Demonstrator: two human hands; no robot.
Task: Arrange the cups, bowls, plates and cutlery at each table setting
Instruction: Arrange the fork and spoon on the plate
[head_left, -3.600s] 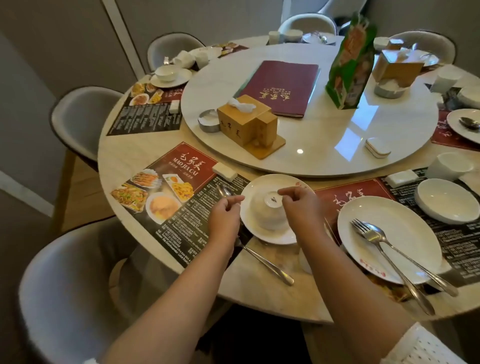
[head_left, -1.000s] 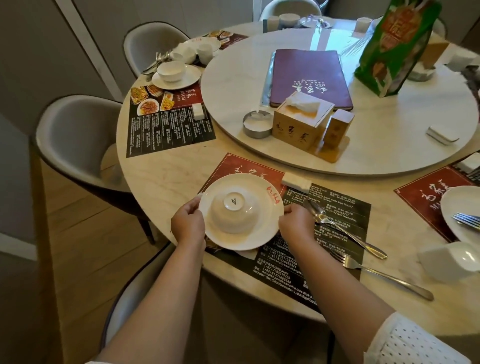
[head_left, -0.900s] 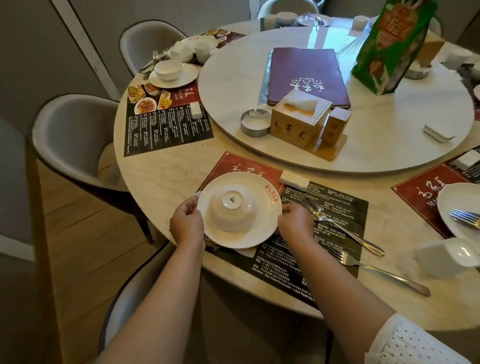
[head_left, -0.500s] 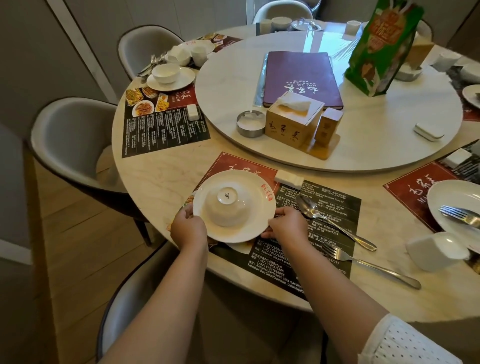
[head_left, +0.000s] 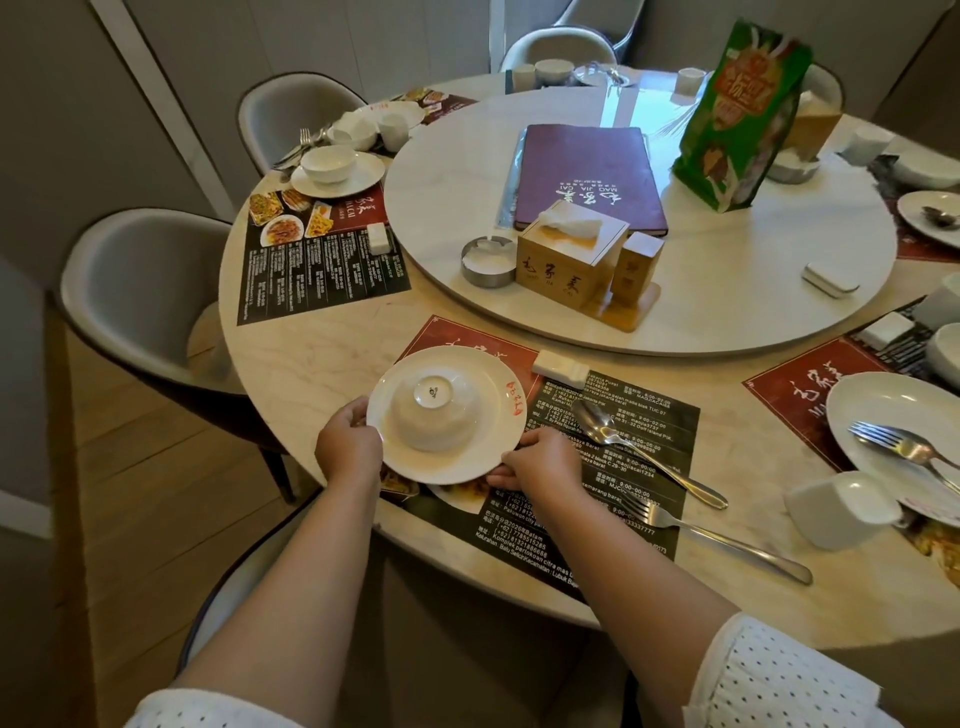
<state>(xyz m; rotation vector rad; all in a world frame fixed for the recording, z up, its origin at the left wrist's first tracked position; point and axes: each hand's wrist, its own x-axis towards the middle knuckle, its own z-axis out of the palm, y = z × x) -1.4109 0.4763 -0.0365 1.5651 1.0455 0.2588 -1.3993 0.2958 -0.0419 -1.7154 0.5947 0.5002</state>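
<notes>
1. Left hand (head_left: 347, 446): gripping the left rim of the white plate (head_left: 470, 465), fingers curling over its edge.
2. Right hand (head_left: 540, 464): clamping the plate's near-right rim, fingertips tucking under it.
3. White plate: sitting over the left part of the dark menu placemat (head_left: 613, 447), near the counter (head_left: 332, 364) edge; red lettering is showing on its right rim.
4. White bowl (head_left: 434, 410): resting upside down at the centre of the plate, its foot ring facing up.
5. Spoon (head_left: 644, 451): lying diagonally on the placemat, just right of the plate, bowl end pointing away from the person.
6. Fork (head_left: 711, 535): lying below the spoon, tines on the placemat, handle reaching onto bare counter.
7. White rest block (head_left: 561, 362): sitting at the placemat's far edge, beside the plate.
8. Turntable (head_left: 727, 260): carrying a purple menu book (head_left: 587, 171), a wooden tissue box (head_left: 569, 254), a metal ashtray (head_left: 488, 261) and a green bag (head_left: 740, 114).
9. Neighbouring setting, right: second plate (head_left: 878, 421) holding cutlery, a white cup (head_left: 844, 512) lying on its side near it.
10. Neighbouring setting, left: an upright bowl on plate (head_left: 337, 169) standing at the head of another placemat (head_left: 317, 260).
</notes>
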